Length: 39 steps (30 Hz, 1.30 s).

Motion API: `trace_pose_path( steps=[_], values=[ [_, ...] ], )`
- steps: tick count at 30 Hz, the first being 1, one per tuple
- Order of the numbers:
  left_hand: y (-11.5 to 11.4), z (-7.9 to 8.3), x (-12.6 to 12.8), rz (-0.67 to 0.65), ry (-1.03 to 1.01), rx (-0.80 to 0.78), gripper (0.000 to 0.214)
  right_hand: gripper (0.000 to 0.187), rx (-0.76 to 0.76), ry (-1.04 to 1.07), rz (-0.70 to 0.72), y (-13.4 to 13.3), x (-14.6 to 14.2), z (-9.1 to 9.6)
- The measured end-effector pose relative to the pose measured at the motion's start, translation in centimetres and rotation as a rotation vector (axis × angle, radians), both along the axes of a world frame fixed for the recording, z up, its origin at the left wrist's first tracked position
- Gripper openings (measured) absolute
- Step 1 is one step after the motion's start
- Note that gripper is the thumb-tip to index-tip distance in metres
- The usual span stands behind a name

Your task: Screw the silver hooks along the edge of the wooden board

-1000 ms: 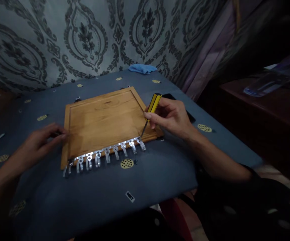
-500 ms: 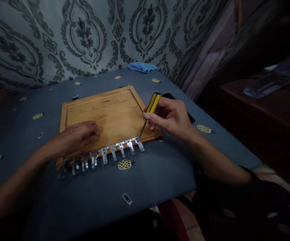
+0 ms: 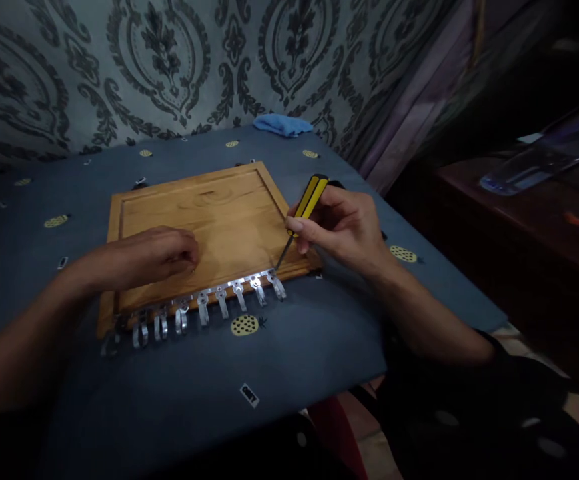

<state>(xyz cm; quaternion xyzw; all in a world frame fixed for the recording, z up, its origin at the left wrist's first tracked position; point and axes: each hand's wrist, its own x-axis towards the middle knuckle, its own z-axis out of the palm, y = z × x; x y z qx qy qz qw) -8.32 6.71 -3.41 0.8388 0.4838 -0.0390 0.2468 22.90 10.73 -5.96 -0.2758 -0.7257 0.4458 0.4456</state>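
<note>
A wooden board [image 3: 209,220] with a raised border lies on the table. Along its near edge runs a metal hook rail [image 3: 222,293] with several curved hooks. My right hand [image 3: 347,227] grips a yellow-and-black screwdriver [image 3: 311,195] by its handle, thumb and fingers closed around it. The screwdriver slants down to the left, its tip at the rail's right end; whether it sits in a screw is too small to tell. My left hand [image 3: 162,252] rests over the board's left part, fingers curled together. Anything they hold is hidden or too small to name.
A blue cloth [image 3: 283,125] lies at the table's far edge, by a patterned curtain [image 3: 169,60]. A dark object [image 3: 337,185] shows partly behind my right hand. To the right, a clear plastic bottle [image 3: 514,175] lies on a brown surface [image 3: 529,227].
The view has shifted slightly, so the board and rail sit a little higher and further left. My left hand's fingers have lifted slightly. The screwdriver stays at the rail's right end.
</note>
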Motion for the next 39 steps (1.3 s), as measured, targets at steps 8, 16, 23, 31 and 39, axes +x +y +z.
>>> trace_pose_path(
  steps=[8, 16, 23, 31, 39],
  values=[
    [0.1, -0.2, -0.2, -0.033, -0.028, 0.013, 0.022, 0.03, -0.002, -0.03, -0.014, -0.2, 0.1, 0.1],
    [0.2, 0.4, 0.5, -0.091, -0.04, 0.02, 0.016, 0.031, 0.014, -0.008, -0.032, -0.3, 0.0, 0.3],
    [2.5, 2.0, 1.5, -0.181, 0.007, -0.154, 0.01, 0.037, 0.007, -0.005, -0.024, -0.3, -0.1, 0.5],
    [3.6, 2.3, 1.0, -0.184, -0.078, -0.356, 0.016, 0.03, 0.001, 0.014, 0.003, -0.2, 0.0, 0.3],
    [3.2, 1.2, 3.7, -0.183, -0.271, -0.103, 0.025, 0.03, -0.017, -0.002, -0.019, -0.3, 0.0, 0.3]
  ],
)
